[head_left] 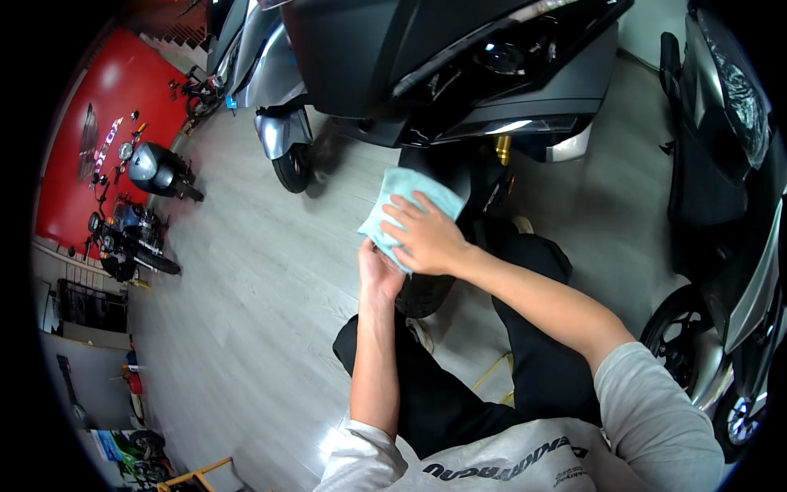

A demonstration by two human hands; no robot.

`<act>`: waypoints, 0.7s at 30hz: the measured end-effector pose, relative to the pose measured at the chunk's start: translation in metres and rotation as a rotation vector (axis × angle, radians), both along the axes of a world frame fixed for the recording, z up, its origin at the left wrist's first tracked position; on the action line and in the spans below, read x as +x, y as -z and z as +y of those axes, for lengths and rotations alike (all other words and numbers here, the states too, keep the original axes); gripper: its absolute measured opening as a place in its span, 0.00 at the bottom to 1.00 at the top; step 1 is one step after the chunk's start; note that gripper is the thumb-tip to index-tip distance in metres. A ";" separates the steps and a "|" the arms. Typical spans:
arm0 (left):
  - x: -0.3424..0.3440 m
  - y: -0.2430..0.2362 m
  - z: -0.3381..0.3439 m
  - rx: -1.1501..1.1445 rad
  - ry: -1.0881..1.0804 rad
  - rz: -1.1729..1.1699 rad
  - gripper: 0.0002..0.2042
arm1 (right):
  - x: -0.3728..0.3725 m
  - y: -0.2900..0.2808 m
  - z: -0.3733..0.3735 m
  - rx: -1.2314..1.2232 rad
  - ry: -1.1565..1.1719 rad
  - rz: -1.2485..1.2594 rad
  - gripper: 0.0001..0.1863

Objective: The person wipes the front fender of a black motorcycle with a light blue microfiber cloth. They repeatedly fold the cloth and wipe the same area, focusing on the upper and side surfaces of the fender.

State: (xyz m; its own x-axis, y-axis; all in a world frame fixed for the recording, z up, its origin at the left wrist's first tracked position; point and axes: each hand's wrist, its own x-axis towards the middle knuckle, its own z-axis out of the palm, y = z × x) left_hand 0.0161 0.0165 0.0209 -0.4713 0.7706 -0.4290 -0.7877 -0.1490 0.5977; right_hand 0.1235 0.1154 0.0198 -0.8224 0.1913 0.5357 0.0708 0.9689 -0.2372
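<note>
A pale turquoise cloth point(424, 190) lies over the front wheel and mudguard area point(422, 295) of a black scooter point(352, 57), below its headlamp. My right hand point(422, 234) rests on the cloth with fingers spread across it. My left hand point(379, 271) reaches up beneath the cloth's lower left edge, palm upward; its fingertips are hidden. A gold fork tube point(502, 149) shows to the right of the cloth.
Another scooter point(690, 205) stands close on my right, and a grey one point(282, 139) beyond at left. Motorcycles point(139, 246) stand along a red display wall point(70, 205). A yellow frame point(197, 477) is at lower left, on the grey floor point(229, 328).
</note>
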 end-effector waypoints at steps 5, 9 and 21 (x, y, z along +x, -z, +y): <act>-0.021 0.021 -0.009 0.073 0.145 -0.109 0.26 | -0.008 -0.011 0.051 -0.042 0.402 0.108 0.21; -0.017 0.022 -0.006 0.059 0.109 -0.083 0.24 | 0.002 -0.008 0.078 -0.261 0.649 0.227 0.24; -0.005 0.010 0.000 0.003 0.014 -0.008 0.23 | 0.006 -0.025 -0.001 -0.180 -0.085 -0.040 0.21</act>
